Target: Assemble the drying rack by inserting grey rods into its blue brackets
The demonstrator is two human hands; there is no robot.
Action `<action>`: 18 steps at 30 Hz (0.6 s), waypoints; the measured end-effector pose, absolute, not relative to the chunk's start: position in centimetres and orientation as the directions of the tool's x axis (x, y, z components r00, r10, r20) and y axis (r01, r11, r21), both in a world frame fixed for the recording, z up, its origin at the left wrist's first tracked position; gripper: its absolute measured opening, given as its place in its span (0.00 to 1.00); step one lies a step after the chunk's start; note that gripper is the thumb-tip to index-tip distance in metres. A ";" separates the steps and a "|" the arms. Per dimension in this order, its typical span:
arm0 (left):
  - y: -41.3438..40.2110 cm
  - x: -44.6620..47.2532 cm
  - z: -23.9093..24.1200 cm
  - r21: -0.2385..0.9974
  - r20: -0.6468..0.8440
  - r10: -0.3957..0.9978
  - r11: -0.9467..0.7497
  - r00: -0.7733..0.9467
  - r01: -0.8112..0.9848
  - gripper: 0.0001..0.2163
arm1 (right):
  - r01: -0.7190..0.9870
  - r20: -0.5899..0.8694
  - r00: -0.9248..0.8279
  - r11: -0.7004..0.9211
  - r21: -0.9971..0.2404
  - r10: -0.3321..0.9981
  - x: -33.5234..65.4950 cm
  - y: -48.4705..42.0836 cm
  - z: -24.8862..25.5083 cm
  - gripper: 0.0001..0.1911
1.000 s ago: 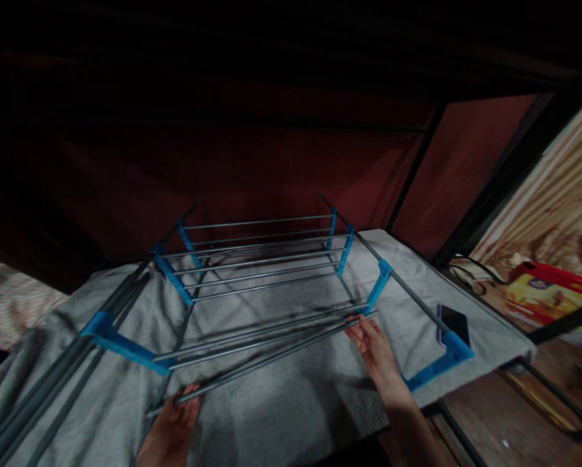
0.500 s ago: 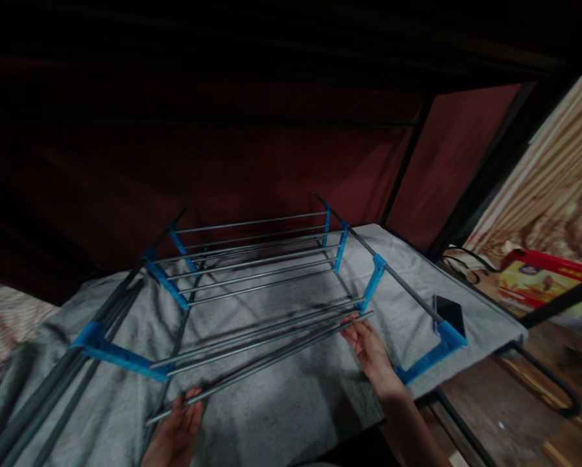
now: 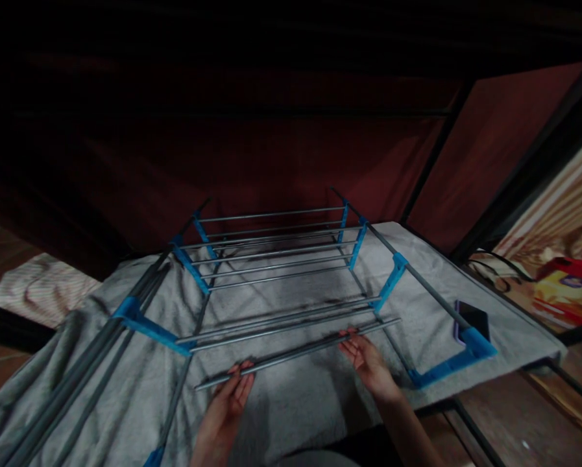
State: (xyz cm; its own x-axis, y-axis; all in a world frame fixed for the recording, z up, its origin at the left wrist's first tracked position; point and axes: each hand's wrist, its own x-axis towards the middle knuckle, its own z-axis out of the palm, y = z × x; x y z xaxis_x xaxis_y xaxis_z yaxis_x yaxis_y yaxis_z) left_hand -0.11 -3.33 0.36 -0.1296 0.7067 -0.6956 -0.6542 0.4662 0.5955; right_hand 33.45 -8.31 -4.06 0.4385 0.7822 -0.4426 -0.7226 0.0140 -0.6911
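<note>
Between my two hands lies a loose grey metal tube [image 3: 295,352], its left end nearer me than its right. My left hand [image 3: 230,399] pinches it near the left end, and my right hand [image 3: 363,360] grips it right of the middle. Just beyond is a partly built rack of grey tubes and blue plastic brackets [image 3: 388,282], lying on a grey blanket [image 3: 291,415]. Two cross tubes [image 3: 291,318] span the brackets closest to the held tube. Another blue bracket [image 3: 453,363] sits to the right of my right hand, on a side tube.
Several loose tubes [image 3: 76,383] lie along the left side. A phone [image 3: 473,321] rests on the blanket at right. A dark metal frame [image 3: 436,155] surrounds the blanket-covered surface. Past its right edge is a red and yellow package [image 3: 570,292] on the floor.
My left hand has moved right and away from me with the tube, which is now closer to parallel with the cross tubes. The view has shifted slightly left.
</note>
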 end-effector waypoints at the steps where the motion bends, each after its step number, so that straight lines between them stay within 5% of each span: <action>1: -3.7 0.6 0.2 0.583 -0.699 0.708 0.481 -0.102 -0.654 0.09 | -0.725 -0.452 0.421 -0.008 -0.689 0.786 32.8 -8.4 -4.4 0.21; 8: -5.9 5.0 -1.5 0.488 -0.719 0.693 0.565 0.060 -0.665 0.11 | -0.712 -0.452 0.258 -0.148 -0.686 0.854 28.9 -9.4 -7.2 0.20; 18: -6.8 6.3 -2.7 0.500 -0.676 0.736 0.488 0.030 -0.716 0.09 | -0.635 -0.449 0.246 -0.207 -0.744 0.859 29.3 -9.6 -8.4 0.22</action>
